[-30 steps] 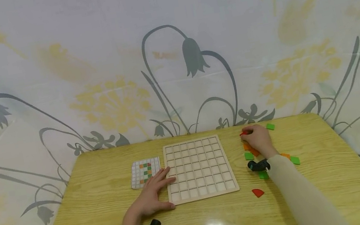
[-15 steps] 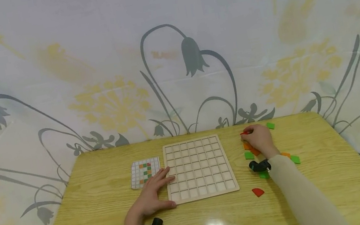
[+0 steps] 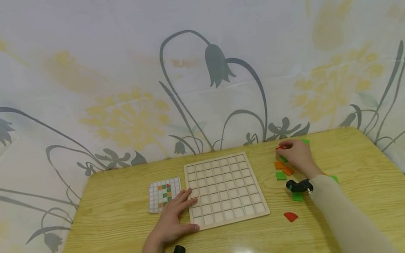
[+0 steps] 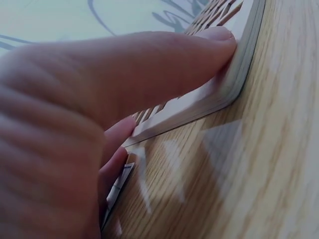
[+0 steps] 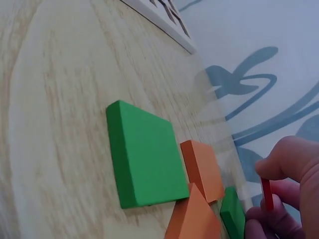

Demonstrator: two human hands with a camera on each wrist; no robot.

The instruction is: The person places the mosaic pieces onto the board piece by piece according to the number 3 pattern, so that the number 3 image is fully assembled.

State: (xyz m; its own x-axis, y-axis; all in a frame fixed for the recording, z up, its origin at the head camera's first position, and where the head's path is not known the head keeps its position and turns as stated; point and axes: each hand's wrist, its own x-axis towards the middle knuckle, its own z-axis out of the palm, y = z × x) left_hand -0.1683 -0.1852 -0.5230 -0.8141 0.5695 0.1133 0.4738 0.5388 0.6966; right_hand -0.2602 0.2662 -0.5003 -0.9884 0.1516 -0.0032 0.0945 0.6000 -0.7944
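Note:
A pale wooden grid board (image 3: 223, 190) lies mid-table, its square cells bare. My left hand (image 3: 170, 220) rests with spread fingers on its left side; in the left wrist view the thumb (image 4: 199, 55) presses the board's corner. Between thumb and fingers my right hand (image 3: 298, 157) pinches a thin red piece (image 5: 267, 194), at the far right of the board. Under and beside that hand lie orange tiles (image 5: 202, 169) and a green square tile (image 5: 149, 157). How much of the red piece the fingers cover, I cannot tell.
Left of the board lies a pattern card (image 3: 159, 193), partly under the left fingers. A red quarter-round piece (image 3: 290, 216) sits nearest the front, below a green tile (image 3: 298, 196). The patterned cloth (image 3: 194, 78) rises behind the table's far edge.
My right hand has lifted the red piece and shifted slightly to the right with it, uncovering more of the orange tiles and a green one. The left hand stays on the board.

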